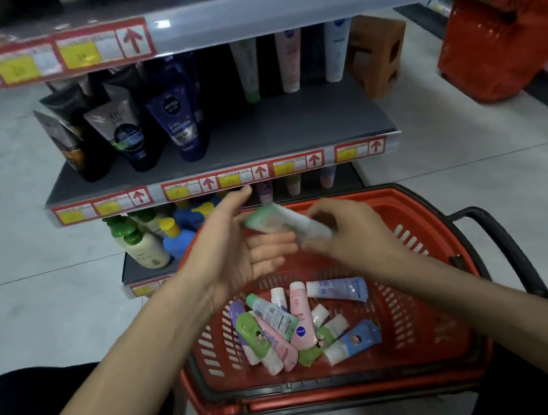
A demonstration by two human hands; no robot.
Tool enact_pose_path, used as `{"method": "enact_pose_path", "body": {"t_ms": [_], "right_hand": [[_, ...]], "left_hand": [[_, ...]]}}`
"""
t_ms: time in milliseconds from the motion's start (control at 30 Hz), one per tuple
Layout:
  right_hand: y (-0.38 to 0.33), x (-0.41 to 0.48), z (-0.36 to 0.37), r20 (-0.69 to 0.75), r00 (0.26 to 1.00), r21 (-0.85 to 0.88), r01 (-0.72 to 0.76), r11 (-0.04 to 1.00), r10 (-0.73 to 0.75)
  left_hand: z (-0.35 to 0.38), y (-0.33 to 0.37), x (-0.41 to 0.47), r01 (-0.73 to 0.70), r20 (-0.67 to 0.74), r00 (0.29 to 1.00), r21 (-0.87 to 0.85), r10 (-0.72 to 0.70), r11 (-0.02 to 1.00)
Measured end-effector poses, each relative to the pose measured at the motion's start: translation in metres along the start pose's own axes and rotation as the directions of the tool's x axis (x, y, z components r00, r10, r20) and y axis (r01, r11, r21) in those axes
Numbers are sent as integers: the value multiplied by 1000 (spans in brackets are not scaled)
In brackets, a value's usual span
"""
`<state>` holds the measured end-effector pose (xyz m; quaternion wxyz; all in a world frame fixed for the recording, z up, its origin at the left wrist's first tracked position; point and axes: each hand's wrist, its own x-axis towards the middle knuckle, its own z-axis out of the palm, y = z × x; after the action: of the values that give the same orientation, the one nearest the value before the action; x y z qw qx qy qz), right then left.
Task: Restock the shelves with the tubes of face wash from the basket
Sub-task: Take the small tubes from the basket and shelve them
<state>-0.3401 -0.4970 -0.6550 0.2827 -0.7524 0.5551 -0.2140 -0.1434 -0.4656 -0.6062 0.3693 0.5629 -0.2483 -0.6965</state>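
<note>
Head view, grey metal shop shelf (290,126) over pale tiled floor (27,237), red plastic basket (440,221) holding loose face-wash tubes (301,324), right hand (344,229) pinching a green-white tube (281,222) above the basket, left hand (235,243) spread flat just beside it.

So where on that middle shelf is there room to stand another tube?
The middle shelf is bare across its front and right, bordered by the blue tube on the left and three pale tubes at the back. Its left end is crowded with dark tubes.
</note>
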Motion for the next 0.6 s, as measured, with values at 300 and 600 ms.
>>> {"method": "enact_pose_path", "body": {"t_ms": [300, 600], "right_hand": [[-17, 8, -16, 131, 973, 696, -227, 681, 191], [-23, 11, -18, 207, 971, 802, -238, 548, 120]], "left_hand": [[-6, -9, 20, -373, -113, 916, 105, 384, 922], [12, -19, 21, -449, -5, 893, 68, 450, 891]]}}
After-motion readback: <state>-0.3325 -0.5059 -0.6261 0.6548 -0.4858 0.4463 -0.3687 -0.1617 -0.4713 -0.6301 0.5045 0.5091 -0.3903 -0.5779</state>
